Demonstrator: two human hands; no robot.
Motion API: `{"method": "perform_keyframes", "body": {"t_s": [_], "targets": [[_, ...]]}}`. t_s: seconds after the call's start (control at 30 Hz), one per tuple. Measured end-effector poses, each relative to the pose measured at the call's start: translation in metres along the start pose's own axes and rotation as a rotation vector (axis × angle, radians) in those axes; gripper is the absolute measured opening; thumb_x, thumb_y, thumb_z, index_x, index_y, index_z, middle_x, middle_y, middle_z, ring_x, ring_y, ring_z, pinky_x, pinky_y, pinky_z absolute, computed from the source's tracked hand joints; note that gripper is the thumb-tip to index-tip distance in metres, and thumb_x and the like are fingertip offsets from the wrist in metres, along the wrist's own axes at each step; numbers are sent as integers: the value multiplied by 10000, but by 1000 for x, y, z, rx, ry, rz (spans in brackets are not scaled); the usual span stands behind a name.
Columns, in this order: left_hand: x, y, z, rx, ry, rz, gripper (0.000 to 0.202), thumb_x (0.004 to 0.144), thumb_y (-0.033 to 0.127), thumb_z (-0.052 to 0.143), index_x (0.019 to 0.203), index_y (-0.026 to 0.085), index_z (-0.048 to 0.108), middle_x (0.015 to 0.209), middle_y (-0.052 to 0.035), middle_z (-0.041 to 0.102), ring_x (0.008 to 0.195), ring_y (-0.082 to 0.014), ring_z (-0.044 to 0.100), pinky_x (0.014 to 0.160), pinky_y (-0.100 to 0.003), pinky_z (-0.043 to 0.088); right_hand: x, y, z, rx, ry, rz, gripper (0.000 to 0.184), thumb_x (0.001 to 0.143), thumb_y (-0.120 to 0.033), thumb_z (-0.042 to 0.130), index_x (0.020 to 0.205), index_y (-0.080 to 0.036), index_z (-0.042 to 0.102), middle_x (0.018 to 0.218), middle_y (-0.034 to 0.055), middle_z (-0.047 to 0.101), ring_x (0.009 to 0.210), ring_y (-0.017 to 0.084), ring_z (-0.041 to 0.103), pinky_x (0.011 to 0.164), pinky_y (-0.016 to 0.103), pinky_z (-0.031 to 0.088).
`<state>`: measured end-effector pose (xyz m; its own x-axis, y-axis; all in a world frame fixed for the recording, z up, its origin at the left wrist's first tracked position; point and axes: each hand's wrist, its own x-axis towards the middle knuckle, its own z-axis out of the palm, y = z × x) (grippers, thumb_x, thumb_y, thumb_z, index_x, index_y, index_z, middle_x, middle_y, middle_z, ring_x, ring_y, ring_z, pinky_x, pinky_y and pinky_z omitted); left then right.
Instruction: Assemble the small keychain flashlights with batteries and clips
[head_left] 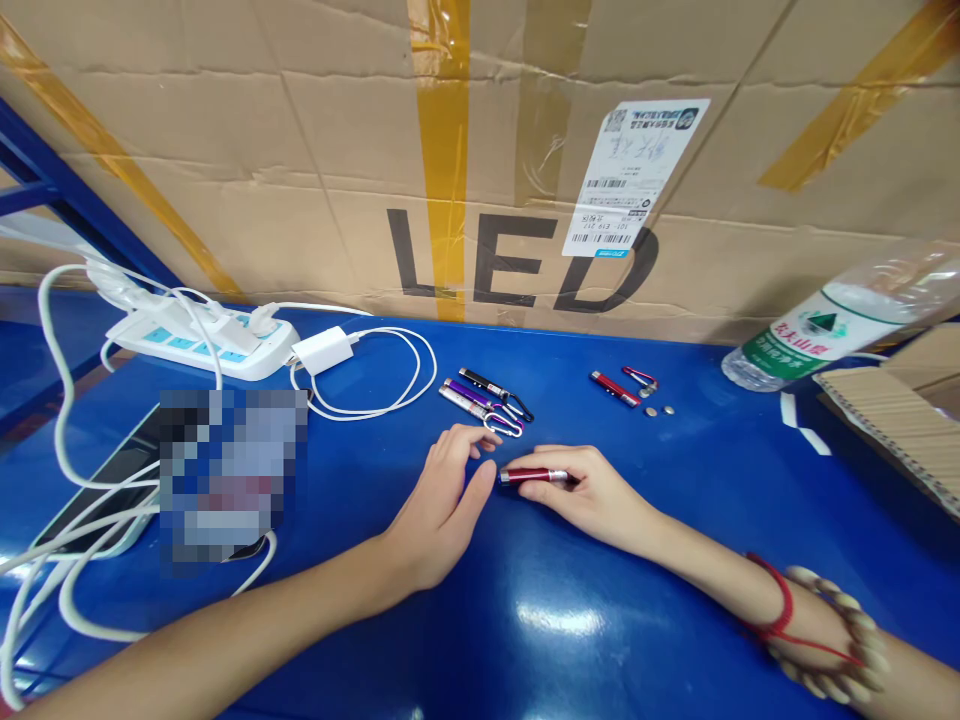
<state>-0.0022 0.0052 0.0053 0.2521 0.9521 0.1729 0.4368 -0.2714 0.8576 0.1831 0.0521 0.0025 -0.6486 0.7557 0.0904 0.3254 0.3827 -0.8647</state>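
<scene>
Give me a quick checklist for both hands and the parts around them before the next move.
1. Dark red penlight gripped in right hand: ok.
2. Left hand free: ok, open and holding nothing.
3. Left hand off the trio of penlights: cannot tell; it reaches right up to their clips.
4. Small silver discs contained: not ok, loose beside the second red penlight.
5. White cables off the left forearm: cannot tell; they run up to it.
6. Bottle away from both hands: ok.
</scene>
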Motion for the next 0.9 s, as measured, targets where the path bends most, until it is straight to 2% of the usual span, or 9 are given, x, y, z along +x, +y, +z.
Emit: {"method": "perform_keyframes", "body": {"t_s": [0.9], "targets": [[0, 0, -1, 24, -14, -10, 209, 927, 284, 299, 1082, 212, 419, 1037, -74, 490, 980, -216, 431, 893, -396, 340, 0, -1, 1, -12, 12, 25, 200, 810, -284, 585, 954, -203, 698, 891, 25, 706, 762, 139, 642, 729, 251, 506]]}}
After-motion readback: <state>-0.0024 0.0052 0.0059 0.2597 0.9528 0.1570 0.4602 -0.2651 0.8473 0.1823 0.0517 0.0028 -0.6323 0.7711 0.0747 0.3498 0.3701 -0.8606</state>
